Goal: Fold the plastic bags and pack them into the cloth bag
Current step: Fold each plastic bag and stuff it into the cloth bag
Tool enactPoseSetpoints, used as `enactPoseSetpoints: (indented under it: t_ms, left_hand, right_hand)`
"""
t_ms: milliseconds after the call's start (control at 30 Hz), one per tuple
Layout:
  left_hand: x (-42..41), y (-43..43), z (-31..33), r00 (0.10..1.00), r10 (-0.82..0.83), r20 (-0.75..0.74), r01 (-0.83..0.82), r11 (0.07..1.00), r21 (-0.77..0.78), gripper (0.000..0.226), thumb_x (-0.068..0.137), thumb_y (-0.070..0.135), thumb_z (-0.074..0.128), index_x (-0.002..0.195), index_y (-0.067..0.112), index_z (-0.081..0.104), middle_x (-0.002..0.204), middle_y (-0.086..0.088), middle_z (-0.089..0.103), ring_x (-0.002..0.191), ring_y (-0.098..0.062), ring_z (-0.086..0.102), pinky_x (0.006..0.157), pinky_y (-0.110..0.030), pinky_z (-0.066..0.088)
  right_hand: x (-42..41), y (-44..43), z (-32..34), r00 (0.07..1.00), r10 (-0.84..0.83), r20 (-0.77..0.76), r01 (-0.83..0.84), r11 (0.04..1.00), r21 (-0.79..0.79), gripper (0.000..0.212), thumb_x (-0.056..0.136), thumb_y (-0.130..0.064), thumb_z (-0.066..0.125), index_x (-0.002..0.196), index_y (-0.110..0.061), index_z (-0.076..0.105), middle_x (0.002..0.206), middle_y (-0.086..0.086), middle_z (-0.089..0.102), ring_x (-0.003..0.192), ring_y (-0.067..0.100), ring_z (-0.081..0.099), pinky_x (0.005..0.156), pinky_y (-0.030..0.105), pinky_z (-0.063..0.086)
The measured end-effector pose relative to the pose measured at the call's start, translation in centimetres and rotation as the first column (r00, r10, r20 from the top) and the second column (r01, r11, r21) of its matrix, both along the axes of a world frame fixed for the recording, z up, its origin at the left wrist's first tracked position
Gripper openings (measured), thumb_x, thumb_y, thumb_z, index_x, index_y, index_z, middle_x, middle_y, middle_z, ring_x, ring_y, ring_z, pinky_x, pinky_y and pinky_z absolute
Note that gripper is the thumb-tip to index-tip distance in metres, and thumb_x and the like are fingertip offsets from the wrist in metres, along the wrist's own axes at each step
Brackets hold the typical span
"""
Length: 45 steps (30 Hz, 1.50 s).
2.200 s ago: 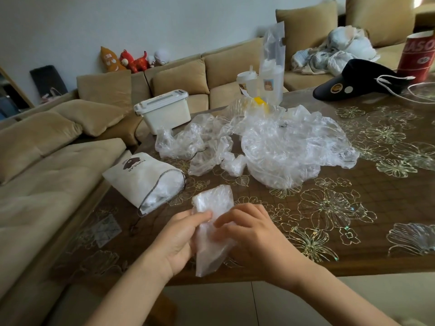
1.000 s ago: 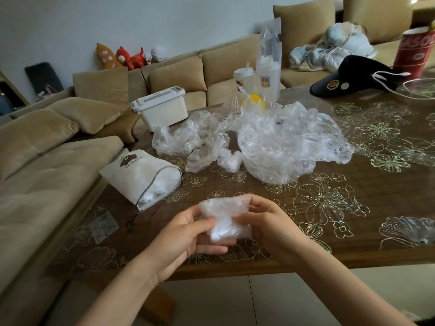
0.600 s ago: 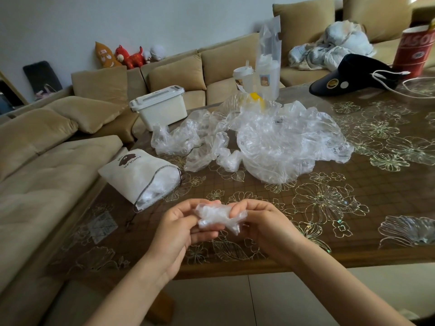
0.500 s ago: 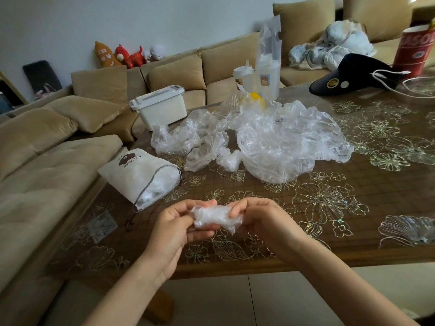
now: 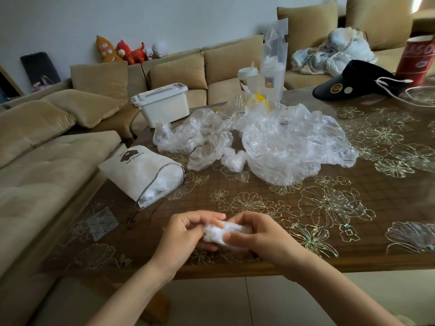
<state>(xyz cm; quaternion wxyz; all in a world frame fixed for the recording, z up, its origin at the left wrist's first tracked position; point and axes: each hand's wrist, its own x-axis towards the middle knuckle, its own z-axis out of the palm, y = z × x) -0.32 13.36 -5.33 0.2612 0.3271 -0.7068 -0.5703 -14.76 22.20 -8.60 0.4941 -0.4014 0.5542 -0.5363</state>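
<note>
We hold a small folded plastic bag (image 5: 222, 231) between both hands, just above the near edge of the table (image 5: 353, 234), at six o'clock on its top. Our left hand (image 5: 186, 234) curls its fingers round the left end of the wad, and our right hand (image 5: 257, 234) pinches the right end, thumb in front and fingers over the top. The bag is squeezed into a tight white bundle, partly hidden by our fingers.

At eleven o'clock from our hands the cloth bag (image 5: 138, 169) lies on its side near the table's left edge, its mouth facing us and white plastic showing inside. At one o'clock, well apart from our hands, sits the pile of crumpled clear plastic bags (image 5: 289, 147). Beyond the pile at twelve o'clock stands a white lidded box (image 5: 162, 104); at two o'clock a black visor cap (image 5: 353, 83) rests on the far corner.
</note>
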Motion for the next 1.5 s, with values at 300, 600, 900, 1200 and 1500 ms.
enactPoseSetpoints:
  t_ms: [300,600,900,1200,1500]
  left_hand:
    - [3.6,-5.7,-0.8,0.994,0.040,-0.106,-0.051,0.994,-0.099,0.027,0.085,-0.004,0.056,0.074,0.013,0.074,0.094,-0.005,0.073,0.090,-0.019,0.067,0.067,-0.022,0.055]
    - [6.0,-14.8,-3.9,0.841,0.495,0.216,-0.079,0.509,-0.857,0.069,0.082,0.021,0.070,0.142,0.007,0.039,0.151,-0.019,0.028,0.140,-0.036,0.023,0.112,-0.050,0.019]
    - [6.8,-16.9,-4.3,0.909,0.402,0.110,-0.264,0.759,-0.595,0.049,0.101,0.018,0.034,0.149,0.020,0.021,0.159,-0.009,0.000,0.146,-0.019,-0.005,0.118,-0.034,0.001]
    - [6.9,-15.5,-4.3,0.938,0.265,-0.224,-0.317,0.916,-0.247,0.041,0.100,0.015,0.034,0.131,0.040,0.029,0.158,0.003,0.005,0.144,-0.005,0.001,0.118,-0.029,0.011]
    - [8.0,-13.9,-6.5,0.955,0.291,-0.057,-0.284,0.840,-0.462,0.055,0.099,0.011,0.036,0.137,0.042,0.012,0.150,0.015,-0.009,0.141,-0.002,-0.009,0.119,-0.032,0.008]
  right_hand:
    - [1.3,-4.1,1.0,0.986,-0.135,0.099,0.133,0.991,0.028,0.015,0.080,-0.001,0.067,0.093,-0.005,0.062,0.093,0.015,0.068,0.084,0.028,0.066,0.080,0.042,0.056]
    - [3.4,-11.7,1.7,0.938,-0.218,0.270,0.194,0.975,0.113,0.030,0.081,0.013,0.049,0.107,-0.001,0.055,0.101,0.021,0.057,0.075,0.025,0.061,0.053,0.026,0.052]
    - [8.4,-18.3,1.4,0.969,-0.218,-0.120,0.232,0.965,0.121,0.021,0.080,-0.002,0.070,0.098,-0.001,0.059,0.080,0.008,0.063,0.056,0.009,0.058,0.048,0.017,0.044]
    - [12.6,-22.6,1.7,0.948,-0.200,-0.246,0.240,0.960,0.144,0.026,0.082,0.005,0.054,0.058,-0.005,0.053,0.037,-0.007,0.047,0.037,0.003,0.044,0.035,0.014,0.033]
    - [13.6,-23.7,1.7,0.919,-0.388,0.076,0.351,0.888,0.296,0.030,0.098,-0.015,0.042,0.127,-0.013,0.050,0.125,0.017,0.056,0.090,0.013,0.060,0.079,0.023,0.050]
